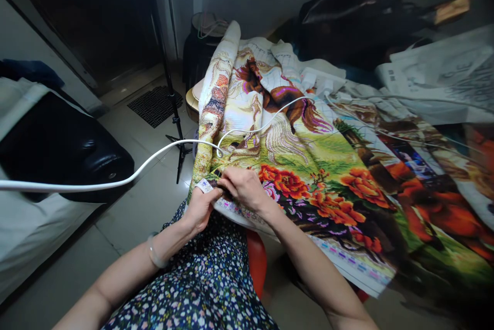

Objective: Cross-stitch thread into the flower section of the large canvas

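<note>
One embroidered cloth (309, 165) is spread across the lap and table; one white cable (116, 180) lies over it. Its near edge is pinched by the left hand (200, 209), fingers closed, and by the curled right hand (245, 188).

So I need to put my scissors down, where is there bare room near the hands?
The floor tiles between the black bag and the embroidered cloth lie bare. The cloth is crowded where the left hand and right hand pinch its edge, with the white cable crossing.
</note>
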{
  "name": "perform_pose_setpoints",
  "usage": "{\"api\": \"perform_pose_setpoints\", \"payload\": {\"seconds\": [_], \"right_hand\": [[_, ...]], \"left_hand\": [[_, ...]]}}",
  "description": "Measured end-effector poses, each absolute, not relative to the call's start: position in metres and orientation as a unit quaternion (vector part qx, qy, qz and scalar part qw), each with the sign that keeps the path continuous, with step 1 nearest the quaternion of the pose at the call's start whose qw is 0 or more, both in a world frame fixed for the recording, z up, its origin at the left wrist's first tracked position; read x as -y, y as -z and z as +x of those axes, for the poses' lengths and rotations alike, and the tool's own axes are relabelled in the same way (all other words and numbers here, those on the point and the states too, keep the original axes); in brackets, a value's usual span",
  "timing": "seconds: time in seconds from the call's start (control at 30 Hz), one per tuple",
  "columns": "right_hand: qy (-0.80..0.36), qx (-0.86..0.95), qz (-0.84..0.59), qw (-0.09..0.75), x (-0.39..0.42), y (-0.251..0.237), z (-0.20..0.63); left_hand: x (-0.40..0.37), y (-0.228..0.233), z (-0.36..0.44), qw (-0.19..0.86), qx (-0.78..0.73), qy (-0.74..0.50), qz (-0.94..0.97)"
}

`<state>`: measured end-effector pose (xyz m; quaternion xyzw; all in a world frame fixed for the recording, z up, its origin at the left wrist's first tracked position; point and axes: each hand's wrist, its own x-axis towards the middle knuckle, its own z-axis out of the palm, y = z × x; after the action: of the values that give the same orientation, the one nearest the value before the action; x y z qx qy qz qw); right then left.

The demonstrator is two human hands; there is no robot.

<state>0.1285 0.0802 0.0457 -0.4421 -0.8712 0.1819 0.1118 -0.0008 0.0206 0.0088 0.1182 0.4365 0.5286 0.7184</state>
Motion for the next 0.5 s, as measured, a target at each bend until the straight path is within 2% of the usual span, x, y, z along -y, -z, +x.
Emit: {"api": "perform_pose_setpoints", "payload": {"seconds": [0.1,0.2,0.27,0.37,0.43,0.5], "right_hand": [[-0.092,0.897,-0.422,0.091,-0.067,-0.052,0.129],[-0.091,0.884,-0.432,0.156,-0.031,-0.051,0.133],[-0.166,0.867,-0.414,0.222,0.004,-0.037,0.134],[-0.361,0.793,-0.403,0.280,0.046,0.004,0.128],[-0.452,0.671,-0.491,0.322,0.054,0.036,0.121],[-0.491,0.521,-0.559,0.419,0.044,0.059,0.115]], "left_hand": [[-0.020,-0.009,-0.002,0.716,-0.450,-0.523,0.103],[-0.019,-0.010,-0.002,0.713,-0.452,-0.529,0.081],[-0.020,-0.010,-0.002,0.717,-0.448,-0.531,0.065],[-0.021,-0.013,0.000,0.735,-0.441,-0.514,0.028],[-0.020,-0.015,0.003,0.741,-0.437,-0.510,0.006],[-0.018,-0.017,0.005,0.737,-0.436,-0.517,0.001]]}}
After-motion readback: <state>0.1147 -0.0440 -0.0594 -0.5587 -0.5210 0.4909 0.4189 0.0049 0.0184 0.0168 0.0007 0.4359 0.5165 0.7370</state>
